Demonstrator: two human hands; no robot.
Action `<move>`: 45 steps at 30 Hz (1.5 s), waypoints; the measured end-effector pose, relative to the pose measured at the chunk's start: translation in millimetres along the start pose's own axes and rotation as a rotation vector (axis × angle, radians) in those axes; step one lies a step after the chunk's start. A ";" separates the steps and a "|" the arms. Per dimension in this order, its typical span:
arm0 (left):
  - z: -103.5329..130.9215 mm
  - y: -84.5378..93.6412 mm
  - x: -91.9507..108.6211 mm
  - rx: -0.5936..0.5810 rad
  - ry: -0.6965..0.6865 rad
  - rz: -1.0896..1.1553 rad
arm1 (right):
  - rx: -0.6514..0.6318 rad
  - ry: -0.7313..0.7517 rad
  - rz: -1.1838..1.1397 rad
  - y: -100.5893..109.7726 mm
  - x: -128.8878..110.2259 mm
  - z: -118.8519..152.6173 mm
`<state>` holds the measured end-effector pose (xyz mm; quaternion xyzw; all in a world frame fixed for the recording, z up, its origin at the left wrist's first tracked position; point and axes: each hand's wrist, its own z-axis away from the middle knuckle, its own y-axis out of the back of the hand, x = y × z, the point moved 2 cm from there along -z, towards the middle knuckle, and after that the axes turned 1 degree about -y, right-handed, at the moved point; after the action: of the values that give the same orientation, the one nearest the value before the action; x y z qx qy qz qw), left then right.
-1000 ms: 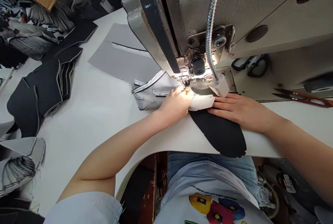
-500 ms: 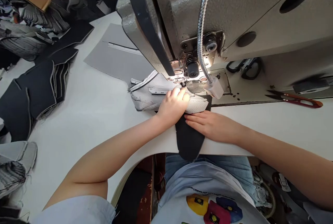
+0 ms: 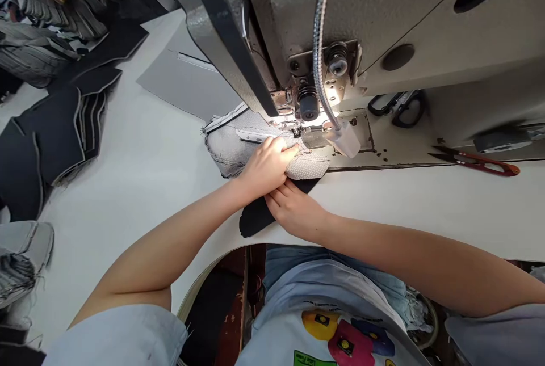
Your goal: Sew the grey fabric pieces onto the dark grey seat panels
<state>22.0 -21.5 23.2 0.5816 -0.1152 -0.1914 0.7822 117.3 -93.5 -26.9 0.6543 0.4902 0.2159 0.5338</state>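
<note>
My left hand (image 3: 267, 166) is closed on the light grey mesh piece (image 3: 223, 147), just in front of the sewing machine's needle area (image 3: 296, 127). A zipper-like strip runs along the mesh beside my fingers. Below it, my right hand (image 3: 296, 210) presses with its fingers together on a black fabric piece (image 3: 256, 218), its fingertips close under my left hand. The black piece lies partly beneath the mesh, with its rounded end pointing down-left near the table edge.
Black-handled scissors (image 3: 398, 109) and red thread snips (image 3: 477, 162) lie right of the needle. A grey panel (image 3: 187, 85) lies behind the mesh. Stacked dark pieces (image 3: 55, 133) and a light grey bundle (image 3: 21, 258) are at the left. A lamp tip (image 3: 346, 140) hangs beside the needle.
My right hand has moved left, up against my left hand. The black piece has swung its lower end to the left. My left hand has shifted slightly left, and the view has shifted a little.
</note>
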 end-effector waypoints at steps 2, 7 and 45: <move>0.2 0.2 -4.4 0.021 -0.008 0.056 | 0.004 -0.011 -0.018 -1.4 0.0 -0.2; 1.3 -0.7 -8.9 0.011 0.005 0.095 | -0.021 -0.023 -0.100 1.7 1.9 0.2; 11.5 1.1 13.1 0.122 -0.041 -0.042 | -0.038 0.129 -0.014 12.3 23.6 1.6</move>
<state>29.4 -36.9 27.1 0.6263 -0.1304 -0.2121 0.7387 133.7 -73.2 -21.9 0.6254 0.5238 0.2634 0.5150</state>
